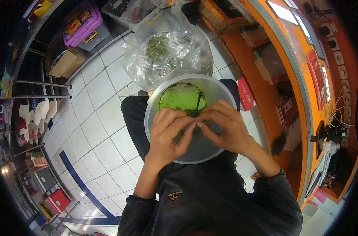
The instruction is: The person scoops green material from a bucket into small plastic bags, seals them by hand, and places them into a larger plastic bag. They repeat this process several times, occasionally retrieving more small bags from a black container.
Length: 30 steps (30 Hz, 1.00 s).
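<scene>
A translucent round tub point(223, 93) rests on my lap between my knees. Bright green loose material point(179, 97) with dark specks lies inside it, and a thin black stick-like handle point(199, 101) stands up out of it. Above the middle of the tub, my left hand point(166, 131) and my right hand point(229, 128) meet with fingertips pinched together. Something small and pale shows between the fingertips; I cannot tell what it is. Just beyond the tub sits a large clear plastic bag point(190, 51) filled with small shiny plastic packets and some green pieces.
White floor tiles point(90, 135) with a dark blue stripe point(74, 173) lie to the left. A purple toolbox point(82, 25) and a cardboard box point(69, 62) stand at upper left, by metal racks. On the right are a red box point(246, 94) and an orange counter point(281, 51).
</scene>
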Available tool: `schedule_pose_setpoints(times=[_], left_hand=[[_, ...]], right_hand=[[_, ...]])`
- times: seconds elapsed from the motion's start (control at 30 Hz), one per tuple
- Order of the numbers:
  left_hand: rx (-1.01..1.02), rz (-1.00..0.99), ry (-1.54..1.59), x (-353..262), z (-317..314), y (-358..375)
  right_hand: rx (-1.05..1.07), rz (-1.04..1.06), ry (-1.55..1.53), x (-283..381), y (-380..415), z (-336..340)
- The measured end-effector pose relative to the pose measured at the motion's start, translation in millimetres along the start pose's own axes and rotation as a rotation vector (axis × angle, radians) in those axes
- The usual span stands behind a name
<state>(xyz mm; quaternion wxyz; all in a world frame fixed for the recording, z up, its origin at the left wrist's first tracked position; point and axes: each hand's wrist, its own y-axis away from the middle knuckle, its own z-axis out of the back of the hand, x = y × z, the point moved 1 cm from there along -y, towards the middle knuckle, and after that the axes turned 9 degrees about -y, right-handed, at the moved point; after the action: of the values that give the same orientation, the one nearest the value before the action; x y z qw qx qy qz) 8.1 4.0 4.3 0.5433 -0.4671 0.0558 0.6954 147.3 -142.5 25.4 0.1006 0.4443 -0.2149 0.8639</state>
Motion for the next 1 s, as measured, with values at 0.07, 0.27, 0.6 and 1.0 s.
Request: schedule_pose_setpoints(times=[0.07,0.27,0.6,1.0], left_hand=[[-0.001,-0.033,-0.071,-1,1,-3],[-0.030,-0.058,-0.090,-9,-3,-10],[0.080,0.003,-0.095,3,13,-24],[-0.126,-0.144,-0.464,33,27,-90]], right_hand=[[-0.017,0.029,0.032,0,0,-3],[-0.055,0.052,0.016,0,1,4],[-0.216,0.126,0.114,-3,-7,26],[-0.495,-0.194,1.008,-23,41,252]])
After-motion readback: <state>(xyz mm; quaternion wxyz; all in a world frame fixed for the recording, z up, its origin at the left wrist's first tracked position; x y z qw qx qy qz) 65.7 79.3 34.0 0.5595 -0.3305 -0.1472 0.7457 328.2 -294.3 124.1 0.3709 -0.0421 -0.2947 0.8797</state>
